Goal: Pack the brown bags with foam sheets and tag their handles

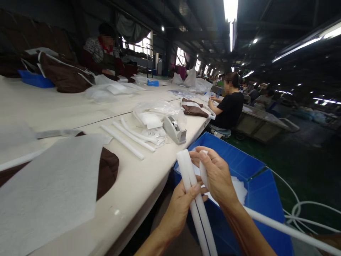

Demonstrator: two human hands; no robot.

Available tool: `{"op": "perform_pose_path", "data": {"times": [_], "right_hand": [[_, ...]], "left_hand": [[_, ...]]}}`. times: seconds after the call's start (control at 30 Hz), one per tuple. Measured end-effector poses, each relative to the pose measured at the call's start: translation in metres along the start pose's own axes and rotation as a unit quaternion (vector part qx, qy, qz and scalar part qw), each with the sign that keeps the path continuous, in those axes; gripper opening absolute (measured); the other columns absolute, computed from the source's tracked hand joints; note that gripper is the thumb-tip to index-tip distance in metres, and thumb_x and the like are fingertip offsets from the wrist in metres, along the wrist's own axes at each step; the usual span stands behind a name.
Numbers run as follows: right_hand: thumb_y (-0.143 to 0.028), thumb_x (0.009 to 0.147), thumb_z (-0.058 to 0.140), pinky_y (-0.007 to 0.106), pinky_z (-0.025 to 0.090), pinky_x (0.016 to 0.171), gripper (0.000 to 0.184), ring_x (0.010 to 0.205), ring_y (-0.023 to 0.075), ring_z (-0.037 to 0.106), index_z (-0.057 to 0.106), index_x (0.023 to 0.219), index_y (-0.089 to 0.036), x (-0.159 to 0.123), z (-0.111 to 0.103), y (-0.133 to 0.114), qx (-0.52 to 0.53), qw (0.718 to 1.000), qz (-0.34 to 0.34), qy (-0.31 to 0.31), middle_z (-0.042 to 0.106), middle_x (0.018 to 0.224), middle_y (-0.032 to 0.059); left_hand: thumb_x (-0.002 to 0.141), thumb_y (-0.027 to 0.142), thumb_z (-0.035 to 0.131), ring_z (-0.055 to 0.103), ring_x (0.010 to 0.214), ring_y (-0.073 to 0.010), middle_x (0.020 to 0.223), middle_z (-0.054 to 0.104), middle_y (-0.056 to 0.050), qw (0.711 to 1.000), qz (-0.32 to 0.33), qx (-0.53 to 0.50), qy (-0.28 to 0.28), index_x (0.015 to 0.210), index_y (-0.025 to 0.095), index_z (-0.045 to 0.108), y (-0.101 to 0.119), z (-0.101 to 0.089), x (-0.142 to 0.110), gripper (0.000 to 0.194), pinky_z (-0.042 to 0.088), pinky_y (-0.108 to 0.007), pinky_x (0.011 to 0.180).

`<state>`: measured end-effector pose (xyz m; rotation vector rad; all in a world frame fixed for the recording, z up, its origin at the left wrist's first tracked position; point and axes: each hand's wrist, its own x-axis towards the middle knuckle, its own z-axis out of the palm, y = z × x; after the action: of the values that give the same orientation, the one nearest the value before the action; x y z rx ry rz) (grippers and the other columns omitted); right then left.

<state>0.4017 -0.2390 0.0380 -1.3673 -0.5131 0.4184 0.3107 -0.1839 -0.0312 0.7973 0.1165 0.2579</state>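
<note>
My left hand (183, 202) is wrapped around two white foam rods (188, 169) lying side by side, which run down past the bottom of the view. Just to the right, my right hand (217, 174) pinches the end of another white foam rod (204, 170) between thumb and fingers. A long white rod (282, 227) extends from behind my right forearm to the lower right; whether it is the same piece I cannot tell. Beneath both hands stands a blue bin (226, 153) with white sheets (239, 190) in it.
On the white table (138, 181) lie several foam rods (124, 142), a tape dispenser (174, 129), plastic bags (157, 108) and a brown quilted piece (108, 170) under a white sheet (55, 192). Co-workers (230, 103) sit around the table. White tubing (295, 208) coils on the floor.
</note>
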Motion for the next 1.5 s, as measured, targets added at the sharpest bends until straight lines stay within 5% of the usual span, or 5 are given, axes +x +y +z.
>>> {"op": "perform_pose_path", "data": {"times": [0.4,0.57,0.93,1.17,1.5], "right_hand": [[-0.052,0.083,0.066,0.024,0.046,0.060,0.038,0.066,0.0134,0.057,0.070,0.100,-0.018,0.014,0.021,0.015,-0.072,0.997,0.012,-0.025,0.067,0.081,0.0004],[-0.050,0.087,0.061,0.033,0.051,0.087,0.043,0.100,0.0219,0.065,0.066,0.115,-0.018,0.019,0.027,0.023,-0.091,0.995,-0.016,-0.035,0.072,0.107,0.0070],[-0.045,0.093,0.054,0.026,0.046,0.067,0.032,0.067,0.0159,0.059,0.071,0.098,-0.018,-0.041,-0.082,0.035,-0.294,0.938,0.084,-0.163,0.065,0.075,-0.0003],[-0.042,0.094,0.052,0.027,0.043,0.073,0.028,0.076,0.0168,0.058,0.069,0.100,-0.021,-0.067,-0.086,0.046,-0.316,0.932,0.067,-0.164,0.061,0.076,-0.0001],[-0.049,0.075,0.051,0.024,0.022,0.040,0.028,0.041,0.0090,0.027,0.047,0.065,-0.024,-0.045,-0.124,0.089,-0.112,0.967,0.129,0.188,0.032,0.052,-0.0071]], "left_hand": [[0.086,0.038,0.070,0.067,0.086,-0.0243,0.096,0.071,-0.011,0.999,-0.003,0.042,0.004,0.094,0.013,0.072,0.006,-0.016,-0.003,0.026,0.055,-0.035,0.077],[0.077,0.033,0.079,0.070,0.077,-0.0261,0.078,0.072,-0.009,0.999,-0.005,-0.005,0.049,0.090,0.011,0.072,0.004,-0.011,0.003,0.027,0.058,-0.035,0.073],[0.083,0.006,0.059,0.074,0.085,-0.0285,0.086,0.074,-0.015,0.953,0.148,-0.089,0.250,0.088,0.007,0.065,0.106,-0.044,0.056,0.007,0.063,-0.044,0.080],[0.085,0.006,0.057,0.074,0.084,-0.0265,0.089,0.074,-0.015,0.945,0.163,-0.094,0.269,0.087,0.007,0.065,0.116,-0.047,0.064,0.008,0.063,-0.044,0.081],[0.078,0.012,0.069,0.066,0.066,-0.0150,0.068,0.064,-0.001,0.923,0.278,-0.097,0.247,0.083,0.011,0.065,0.122,-0.044,0.041,0.007,0.062,-0.029,0.072]]}}
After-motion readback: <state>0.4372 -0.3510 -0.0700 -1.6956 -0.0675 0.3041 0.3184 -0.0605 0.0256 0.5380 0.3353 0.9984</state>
